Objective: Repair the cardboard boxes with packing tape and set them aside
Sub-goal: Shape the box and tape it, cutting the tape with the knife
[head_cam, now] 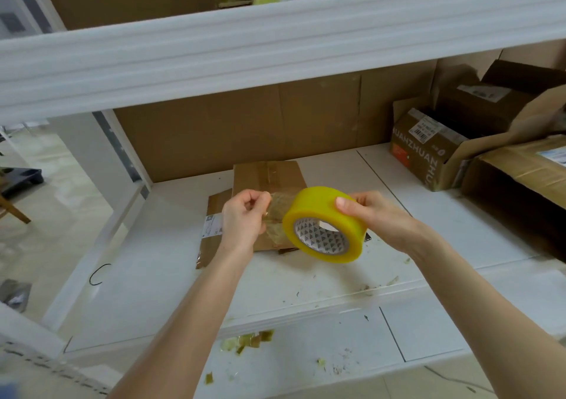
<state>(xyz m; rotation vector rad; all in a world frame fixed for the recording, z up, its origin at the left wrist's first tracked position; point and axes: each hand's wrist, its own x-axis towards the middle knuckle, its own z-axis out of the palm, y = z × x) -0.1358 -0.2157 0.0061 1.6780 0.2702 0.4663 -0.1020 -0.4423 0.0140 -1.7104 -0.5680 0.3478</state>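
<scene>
My right hand (372,215) grips a yellow roll of packing tape (318,212), held up above the white shelf (171,276). My left hand (242,218) pinches the clear free end of the tape (277,212), pulled a short way off the roll. Beneath both hands lies a flattened brown cardboard box (266,175) with old tape strips along its seam and a white label near its left edge. The hands and the roll cover its front part.
Several open cardboard boxes (441,147) stand at the back right of the shelf. A white shelf beam (275,43) crosses overhead. Tape scraps (248,340) litter the lower ledge. Brown cardboard lines the back wall (245,123). Floor lies to the left.
</scene>
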